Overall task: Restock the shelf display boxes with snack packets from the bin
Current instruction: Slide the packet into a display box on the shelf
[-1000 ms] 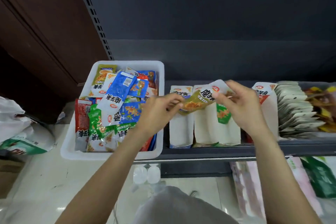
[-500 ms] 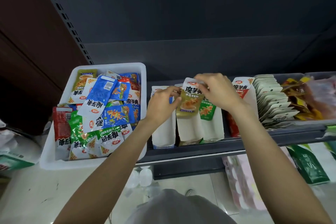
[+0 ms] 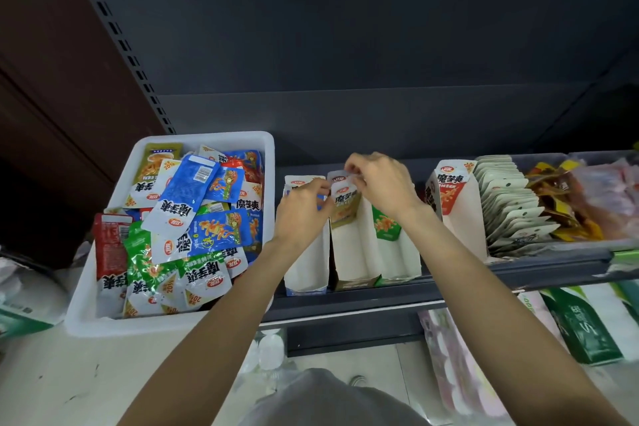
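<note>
Pinching an olive snack packet (image 3: 344,206) by its top edge, left hand (image 3: 300,214) and right hand (image 3: 383,183) hold it upright inside the middle display box (image 3: 352,252) on the shelf (image 3: 518,273), beside the packet-filled white bin (image 3: 103,315).

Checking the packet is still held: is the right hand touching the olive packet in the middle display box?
Touching. Head view: the right hand pinches the olive packet's top edge.

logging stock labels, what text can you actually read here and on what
"魔芋爽": red display box, and many packets in the white bin
"20%": olive packet at the bin's back
"S", rest blurred: green pack below the shelf
Barcode digits, small print, round red logos: too small to read
</note>
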Tool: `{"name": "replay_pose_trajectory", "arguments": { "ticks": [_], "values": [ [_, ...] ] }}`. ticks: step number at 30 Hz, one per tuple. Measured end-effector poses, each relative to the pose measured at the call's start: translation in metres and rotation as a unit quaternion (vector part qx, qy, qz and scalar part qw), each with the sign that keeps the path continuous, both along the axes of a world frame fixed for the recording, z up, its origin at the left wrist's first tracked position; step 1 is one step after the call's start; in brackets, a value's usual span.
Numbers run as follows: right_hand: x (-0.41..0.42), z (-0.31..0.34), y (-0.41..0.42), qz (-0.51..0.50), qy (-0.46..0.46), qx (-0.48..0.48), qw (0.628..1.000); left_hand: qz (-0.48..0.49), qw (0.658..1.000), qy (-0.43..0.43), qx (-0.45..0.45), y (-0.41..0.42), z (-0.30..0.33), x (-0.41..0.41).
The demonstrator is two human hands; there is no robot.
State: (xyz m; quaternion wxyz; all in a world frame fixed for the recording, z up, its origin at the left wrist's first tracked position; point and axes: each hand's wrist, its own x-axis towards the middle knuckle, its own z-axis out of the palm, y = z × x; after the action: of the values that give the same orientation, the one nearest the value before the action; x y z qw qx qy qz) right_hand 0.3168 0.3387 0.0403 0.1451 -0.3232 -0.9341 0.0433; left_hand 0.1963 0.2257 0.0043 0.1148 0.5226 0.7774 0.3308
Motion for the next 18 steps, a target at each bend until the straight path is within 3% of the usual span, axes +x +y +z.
{"name": "replay_pose_trajectory", "arguments": {
  "ticks": [5, 8, 10, 12, 16, 18],
  "values": [
    [0.014, 0.021, -0.019, -0.051, 0.274, -0.010, 0.960, 0.058, 0.992, -0.079, 0.085, -0.023, 0.026, -0.010],
    [0.011, 0.035, -0.051, -0.038, 0.345, -0.076, 0.935, 0.095, 0.972, -0.077, 0.203, -0.052, 0.039, -0.023],
    [-0.003, 0.034, -0.074, 0.020, 0.323, -0.103, 0.941, 0.118, 0.963, -0.016, 0.243, -0.074, 0.036, -0.036],
    [-0.026, 0.027, -0.094, 0.086, 0.254, -0.125, 0.955, 0.135, 0.967, 0.031, 0.215, -0.096, 0.026, -0.056],
    [-0.081, 0.002, -0.118, 0.164, 0.084, -0.154, 0.971, 0.142, 0.977, 0.155, 0.017, -0.126, -0.009, -0.104],
    [-0.108, -0.012, -0.123, 0.191, -0.006, -0.133, 0.972, 0.137, 0.972, 0.177, -0.073, -0.136, -0.023, -0.118]
  ]
}}
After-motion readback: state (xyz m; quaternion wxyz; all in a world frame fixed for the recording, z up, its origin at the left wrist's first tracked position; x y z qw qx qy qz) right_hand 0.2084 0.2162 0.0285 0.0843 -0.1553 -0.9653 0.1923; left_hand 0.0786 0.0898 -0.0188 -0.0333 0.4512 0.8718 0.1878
